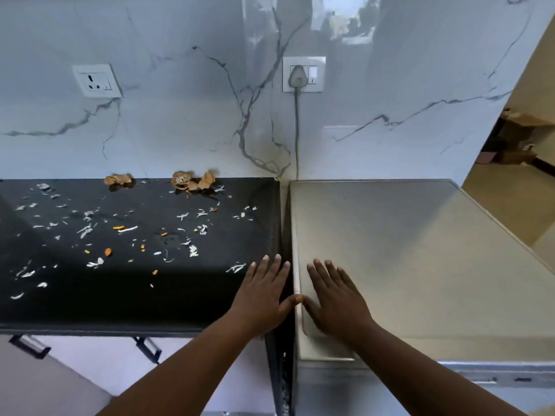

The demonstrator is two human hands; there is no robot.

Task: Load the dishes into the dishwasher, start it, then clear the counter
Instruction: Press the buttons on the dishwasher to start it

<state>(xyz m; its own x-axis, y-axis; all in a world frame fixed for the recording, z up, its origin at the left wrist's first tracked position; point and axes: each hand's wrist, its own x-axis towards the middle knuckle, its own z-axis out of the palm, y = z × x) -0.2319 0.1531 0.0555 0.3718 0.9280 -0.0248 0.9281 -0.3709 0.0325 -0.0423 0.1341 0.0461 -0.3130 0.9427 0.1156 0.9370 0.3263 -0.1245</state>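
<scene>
Resting palm-down with fingers spread and extended, the left hand (264, 295) lies flat at the right edge of the black tabletop (135, 289) and holds nothing. The right hand (336, 301) is likewise flat and empty, fingers spread, on the steel top of the dishwasher (420, 265), near its left front corner. The two thumbs meet over the narrow gap between tabletop and appliance.

The dishwasher stands directly to the right of the tabletop, its top surface bare. The tabletop carries scattered white and orange vegetable scraps (126, 229) across most of its area, and brown onion peels (192, 181) against the marble-pattern wall (180, 115). One white scrap (235, 268) lies just beside the left fingertips.

On the wall, a plug (298, 75) sits in the socket above the dishwasher, its cable running down into the gap. A second, unoccupied socket (96, 80) is mounted further left. Cabinet handles (28, 346) show below the tabletop edge.
</scene>
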